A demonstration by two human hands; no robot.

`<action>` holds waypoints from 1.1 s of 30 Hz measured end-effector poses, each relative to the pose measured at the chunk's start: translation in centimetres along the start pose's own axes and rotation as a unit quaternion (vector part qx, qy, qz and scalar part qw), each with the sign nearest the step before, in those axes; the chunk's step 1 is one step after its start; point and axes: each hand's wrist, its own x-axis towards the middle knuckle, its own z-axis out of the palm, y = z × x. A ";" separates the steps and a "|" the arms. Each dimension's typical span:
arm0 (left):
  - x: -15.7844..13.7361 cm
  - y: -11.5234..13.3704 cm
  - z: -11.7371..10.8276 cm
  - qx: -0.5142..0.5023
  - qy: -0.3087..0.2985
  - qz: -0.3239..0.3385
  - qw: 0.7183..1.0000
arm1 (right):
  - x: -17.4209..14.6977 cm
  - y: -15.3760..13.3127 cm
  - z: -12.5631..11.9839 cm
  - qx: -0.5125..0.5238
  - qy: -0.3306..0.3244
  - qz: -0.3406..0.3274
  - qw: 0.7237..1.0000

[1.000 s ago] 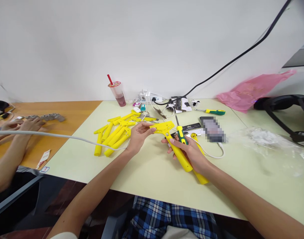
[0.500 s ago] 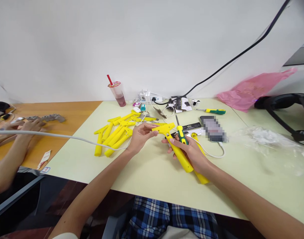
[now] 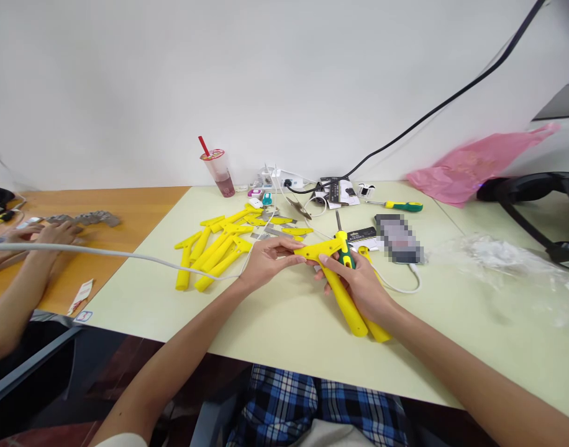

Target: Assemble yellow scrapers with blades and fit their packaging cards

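A yellow T-shaped scraper point(image 3: 343, 301) is held up over the table between both hands, its handle slanting down toward me. My left hand point(image 3: 266, 264) pinches the left end of its head. My right hand point(image 3: 359, 282) is closed round a yellow-and-green screwdriver point(image 3: 343, 242), whose shaft points up and away, and its thumb presses near the scraper's neck. Some of the right fingers are hidden behind the scraper. Under the right hand lies another yellow scraper point(image 3: 378, 332), partly covered. Several yellow scraper handles point(image 3: 214, 251) are heaped left of my left hand, with grey metal blades point(image 3: 273, 231) beside them.
A second screwdriver point(image 3: 405, 206), a phone point(image 3: 399, 239) on a white cable and clear plastic wrap point(image 3: 503, 267) lie to the right. A drink cup point(image 3: 220, 174) and a power strip point(image 3: 277, 179) stand by the wall. Another person's hand point(image 3: 56, 234) works at left.
The scraper has come slightly down and right, nearer my right palm, and my left hand moved with it. The right thumb now lies by the scraper's neck. The screwdriver has shifted slightly right.
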 end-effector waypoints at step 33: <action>0.0 0.6 -0.4 0.061 -0.015 0.018 0.998 | -0.2 -0.3 0.3 0.072 -0.044 0.037 0.996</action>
